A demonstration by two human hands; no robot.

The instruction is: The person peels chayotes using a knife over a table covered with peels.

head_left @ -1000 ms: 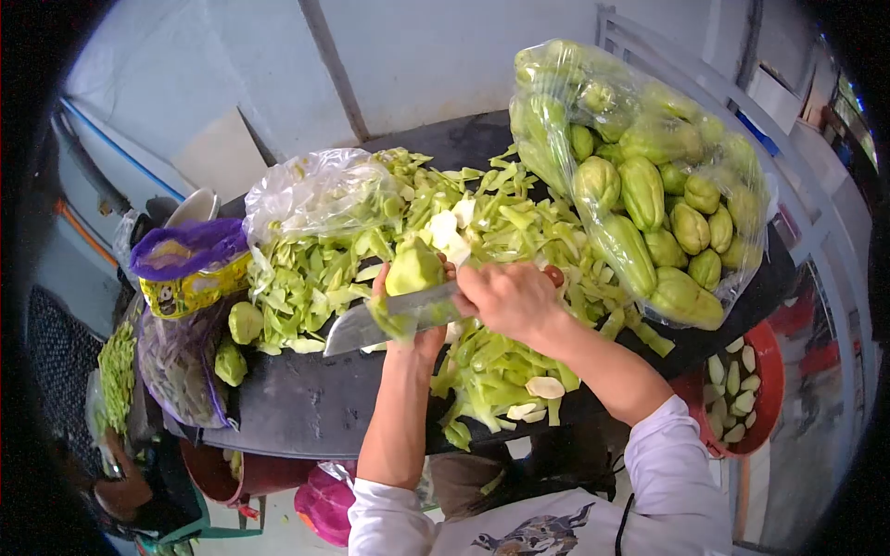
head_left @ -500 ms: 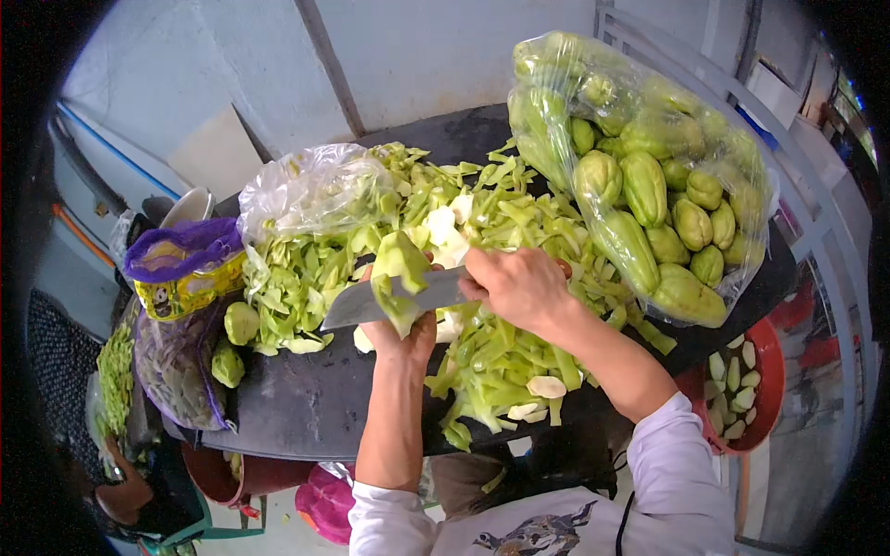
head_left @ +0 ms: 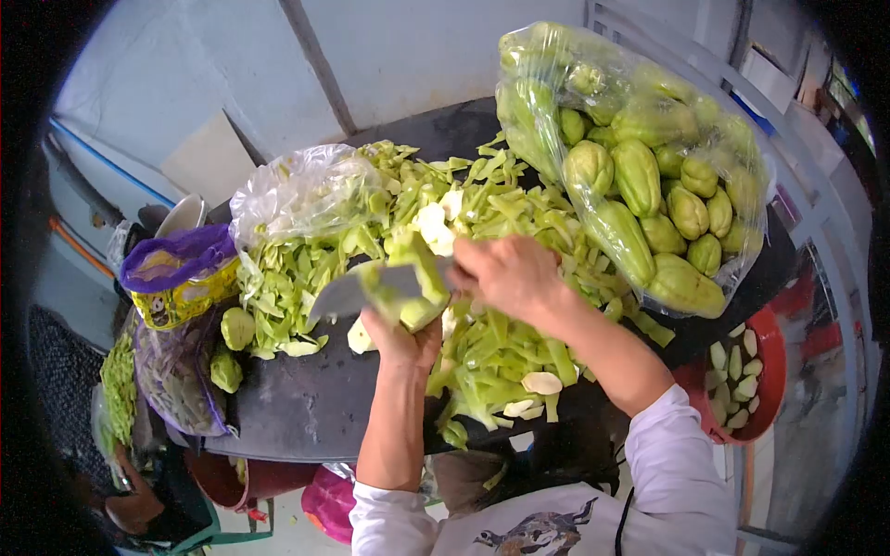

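Observation:
My left hand [head_left: 402, 345] is wrapped around a partly peeled chayote [head_left: 422, 313], holding it over the dark table. A broad-bladed knife [head_left: 339, 296] lies across the chayote, its tip pointing left. My right hand [head_left: 512, 274] is closed around the knife's handle, most of which is hidden by the fingers. Some green peel and the chayote's upper part look smeared by motion at the blade. Around and under both hands spreads a heap of green peelings [head_left: 496, 361], with pale cut pieces [head_left: 434, 227] just beyond the blade.
A clear plastic bag of chayotes [head_left: 640, 176] stands at the back right. Below it, a red bucket [head_left: 775, 371] holds peeled pieces. Left are a purple mesh bag [head_left: 176, 380], two loose chayotes [head_left: 238, 328] and a crumpled plastic bag [head_left: 301, 199]. The table [head_left: 297, 408] has a rounded front edge.
The chayote has turned in my left hand and sits slightly lower and to the right. The knife has shifted a little left with my right hand, and the whole view has moved slightly.

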